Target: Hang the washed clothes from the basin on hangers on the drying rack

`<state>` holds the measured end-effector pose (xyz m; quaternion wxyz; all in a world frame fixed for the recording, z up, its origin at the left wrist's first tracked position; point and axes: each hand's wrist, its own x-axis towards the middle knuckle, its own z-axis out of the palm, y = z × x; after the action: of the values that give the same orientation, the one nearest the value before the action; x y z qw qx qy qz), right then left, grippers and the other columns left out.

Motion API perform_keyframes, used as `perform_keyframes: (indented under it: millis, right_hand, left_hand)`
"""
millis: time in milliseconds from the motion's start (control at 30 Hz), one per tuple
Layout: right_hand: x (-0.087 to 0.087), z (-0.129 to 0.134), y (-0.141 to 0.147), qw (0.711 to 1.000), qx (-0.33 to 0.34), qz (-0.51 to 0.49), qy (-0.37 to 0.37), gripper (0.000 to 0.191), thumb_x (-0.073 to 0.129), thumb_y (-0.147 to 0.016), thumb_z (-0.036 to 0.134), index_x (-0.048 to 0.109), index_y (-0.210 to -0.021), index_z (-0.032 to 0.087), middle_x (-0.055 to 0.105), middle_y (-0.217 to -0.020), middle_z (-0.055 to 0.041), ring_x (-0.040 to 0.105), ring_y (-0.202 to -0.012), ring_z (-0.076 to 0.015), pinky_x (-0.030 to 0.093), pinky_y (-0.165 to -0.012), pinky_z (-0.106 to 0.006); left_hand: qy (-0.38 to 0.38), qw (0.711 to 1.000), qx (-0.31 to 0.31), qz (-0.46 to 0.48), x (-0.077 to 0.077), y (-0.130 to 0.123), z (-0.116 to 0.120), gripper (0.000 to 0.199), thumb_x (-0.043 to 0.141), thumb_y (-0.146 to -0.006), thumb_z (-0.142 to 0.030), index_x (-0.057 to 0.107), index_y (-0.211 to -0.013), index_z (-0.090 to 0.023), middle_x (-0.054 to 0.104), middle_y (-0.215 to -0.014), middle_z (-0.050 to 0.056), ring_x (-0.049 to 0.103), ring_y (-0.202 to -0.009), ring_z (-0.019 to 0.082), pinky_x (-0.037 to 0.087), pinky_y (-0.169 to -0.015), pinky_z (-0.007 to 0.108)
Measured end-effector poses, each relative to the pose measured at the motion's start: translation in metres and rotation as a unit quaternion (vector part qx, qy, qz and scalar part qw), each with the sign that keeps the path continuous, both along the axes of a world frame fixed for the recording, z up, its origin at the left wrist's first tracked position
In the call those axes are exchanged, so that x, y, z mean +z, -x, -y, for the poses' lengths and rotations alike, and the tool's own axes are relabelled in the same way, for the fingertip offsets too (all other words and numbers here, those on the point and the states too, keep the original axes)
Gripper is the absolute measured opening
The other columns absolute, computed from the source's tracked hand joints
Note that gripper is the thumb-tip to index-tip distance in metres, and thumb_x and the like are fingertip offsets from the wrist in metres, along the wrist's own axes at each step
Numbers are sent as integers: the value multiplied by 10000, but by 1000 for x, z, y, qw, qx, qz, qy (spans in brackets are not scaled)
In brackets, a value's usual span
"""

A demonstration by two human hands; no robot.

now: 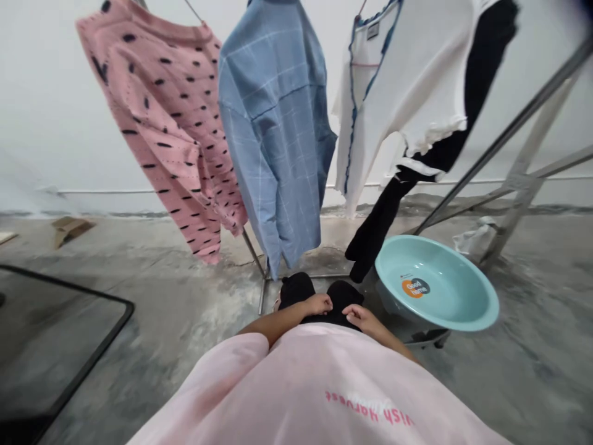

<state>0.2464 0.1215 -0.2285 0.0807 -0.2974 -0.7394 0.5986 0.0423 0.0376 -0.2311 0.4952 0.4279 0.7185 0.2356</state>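
My left hand (319, 304) rests low over my black-clad legs (298, 290), just in front of my pink shirt (296, 377). Its fingers are loosely bent and I see nothing in them. Close by on the right, my right hand (359, 315) also lies over my lap, fingers slightly bent and apart, holding nothing visible. The two hands do not touch. Ahead hang a pink sweater (162, 117) with black marks, a blue checked shirt (278, 136), a white top (417, 74) with blue trim, and a black garment (486, 80) behind it.
A light blue basin (445, 272) stands to my right, on a support mostly hidden beneath it. Metal rack bars (509, 130) slant up at the right. A black-edged frame (92, 364) is at the left. Cardboard (69, 230) lies near the wall.
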Motion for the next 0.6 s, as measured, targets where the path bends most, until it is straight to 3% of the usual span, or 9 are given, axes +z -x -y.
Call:
perform_keyframes:
  millis: [167,367,467,600]
  right_hand:
    - [-9,-10,7,997,48,39,-41,329,596,-711,437,672,-898,177,658,-835,-52,576,-801,-199,429,-788,-327]
    - [-9,-24,29,983,99,112,-107,307,514,-781,426,687,-903,204,704,-893,-62,630,-853,-218,443,-785,-324]
    - [-11,-22,37,972,110,136,-155,300,472,-823,436,676,-859,218,709,-914,-59,636,-853,-218,435,-743,-313]
    - [-20,-17,45,969,114,131,-176,323,424,-854,453,649,-812,225,697,-890,-49,625,-830,-207,428,-729,-303]
  left_hand:
    - [13,997,-13,-72,5,4,-1,57,682,-770,-159,648,-726,-171,632,-702,10,633,-803,185,490,-874,327]
    - [42,984,22,-172,7,36,6,83,678,-833,-164,643,-761,-141,682,-1044,80,579,-1137,245,417,-1052,445]
    - [58,984,17,-167,4,46,25,101,660,-842,-143,637,-744,-151,681,-969,57,607,-1076,240,451,-1016,427]
    - [81,987,-5,-140,-6,49,51,265,704,-691,-51,557,-518,-188,630,-708,68,643,-935,299,490,-912,429]
